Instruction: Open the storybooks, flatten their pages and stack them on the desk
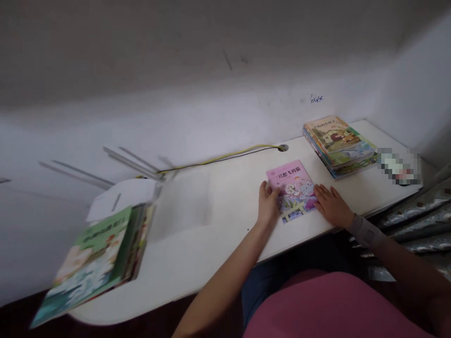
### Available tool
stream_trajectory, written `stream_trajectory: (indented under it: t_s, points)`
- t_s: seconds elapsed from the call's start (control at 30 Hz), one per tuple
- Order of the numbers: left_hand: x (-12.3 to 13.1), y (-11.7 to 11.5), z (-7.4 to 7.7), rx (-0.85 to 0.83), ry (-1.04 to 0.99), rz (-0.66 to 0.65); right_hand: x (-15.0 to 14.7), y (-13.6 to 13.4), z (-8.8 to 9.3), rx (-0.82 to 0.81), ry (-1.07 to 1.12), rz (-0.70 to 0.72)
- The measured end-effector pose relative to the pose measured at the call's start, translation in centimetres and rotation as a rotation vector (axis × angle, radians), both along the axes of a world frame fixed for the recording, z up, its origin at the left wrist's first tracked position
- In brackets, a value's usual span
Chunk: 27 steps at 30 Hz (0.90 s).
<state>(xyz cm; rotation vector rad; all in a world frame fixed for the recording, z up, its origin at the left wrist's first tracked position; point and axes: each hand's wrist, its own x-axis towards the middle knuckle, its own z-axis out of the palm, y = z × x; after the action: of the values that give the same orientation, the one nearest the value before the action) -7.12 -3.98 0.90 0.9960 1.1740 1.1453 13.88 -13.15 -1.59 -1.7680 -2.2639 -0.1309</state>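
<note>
A pink picture book (294, 190) with a cat and Chinese characters on its cover lies on the white table in front of me. My left hand (268, 202) is closed at its left edge, the thumb over the cover and the fingers curled beside it. Against the right edge rests my right hand (331, 205), its fingers stretched out nearly flat and touching the book. A grey band (366, 232) circles my right wrist.
One stack of picture books (338, 136) stands at the back right, beside a pixelated object (400, 166). Another stack (95, 253) overhangs the table's left end, near a white sheet (123, 197). A yellow cable (225, 155) runs along the wall to a round hole. Silvery wrapped rolls (419, 220) lie at right.
</note>
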Motion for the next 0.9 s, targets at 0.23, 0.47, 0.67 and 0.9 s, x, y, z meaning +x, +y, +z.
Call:
stream_trajectory:
  t_s: [0.23,0.47,0.67,0.9]
  points:
    - [-1.0,-4.0,1.6,-0.369,-0.252,-0.288,-0.1,-0.3,-0.1,0.018,0.068,0.011]
    - [-0.7,-4.3,3.2,-0.158,-0.158,-0.205,0.4,0.0,-0.7,0.054,0.256,-0.025]
    - [3.6,1.4,8.5,-0.115,-0.283,-0.290,0.2,0.0,-0.1,0.036,0.251,-0.014]
    - [17.7,7.2,9.6,-0.258,-0.418,-0.454,0.0,-0.2,0.8,0.020,0.268,-0.006]
